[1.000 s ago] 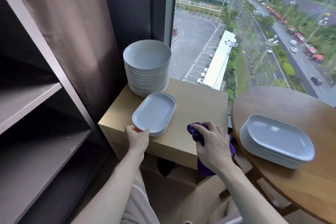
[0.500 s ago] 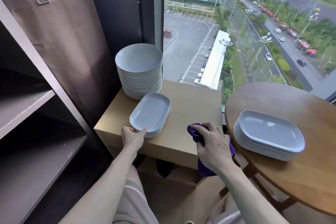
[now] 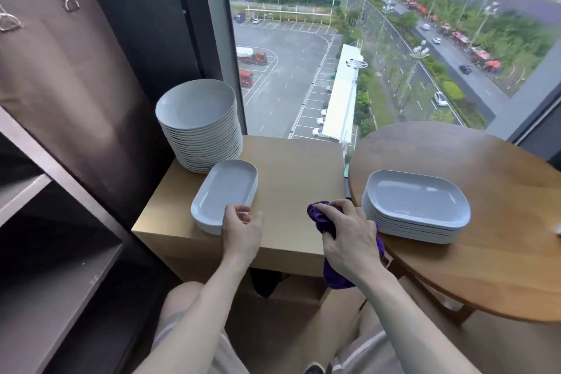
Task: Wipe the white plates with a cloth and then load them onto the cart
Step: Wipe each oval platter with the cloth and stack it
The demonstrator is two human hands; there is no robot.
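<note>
The left hand has loosely curled, empty fingers, with a plate just left of them. The right hand clutches a cloth in its curled fingers.

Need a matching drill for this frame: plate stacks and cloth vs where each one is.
1. round plate stack
2. tall oblong plate stack
3. purple cloth
4. short oblong plate stack

A. on the round wooden table
B. gripped in the right hand
C. back left of the square table
D. front left of the square table

Pairs: 1-C, 2-A, 3-B, 4-D
</note>
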